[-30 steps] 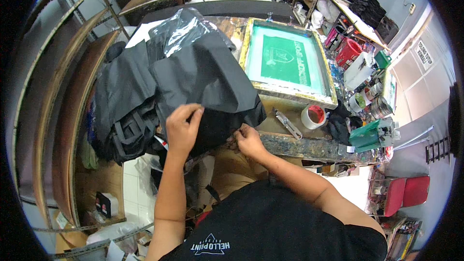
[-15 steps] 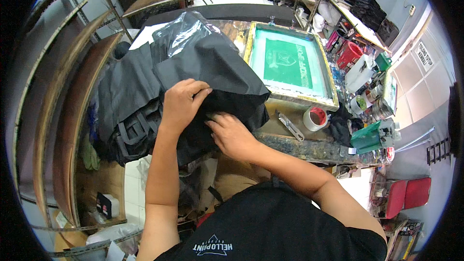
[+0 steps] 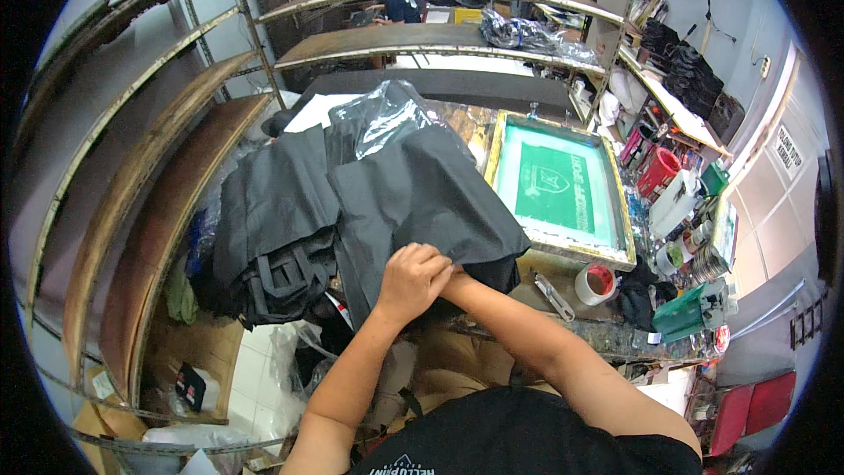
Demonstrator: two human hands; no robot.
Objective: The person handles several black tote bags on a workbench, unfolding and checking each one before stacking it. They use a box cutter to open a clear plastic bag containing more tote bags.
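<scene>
A black fabric bag (image 3: 422, 185) lies spread in front of me, its near edge raised a little over my right wrist. On that edge rests my left hand (image 3: 413, 280), fingers curled and closed on the fabric. My right hand (image 3: 454, 287) reaches in beneath the cloth just beside it; only the wrist shows, and the fingers are hidden. To the left lies a pile of black bags (image 3: 280, 224) with loop handles showing at its near side. A clear plastic wrapper (image 3: 391, 119) with dark contents sits behind the bag.
Right of the bag is a yellow-edged printing screen (image 3: 563, 180) with green mesh. Nearer are a utility knife (image 3: 552, 297) and a white cup of red ink (image 3: 595, 283). Bottles and tubs crowd the table's right side. Curved shelves (image 3: 189, 246) stand left; people work beyond the back shelves.
My right hand has slipped under the bag's near edge, out of sight. My left hand has moved right and nearer along the fabric. The view has tilted up, showing more background.
</scene>
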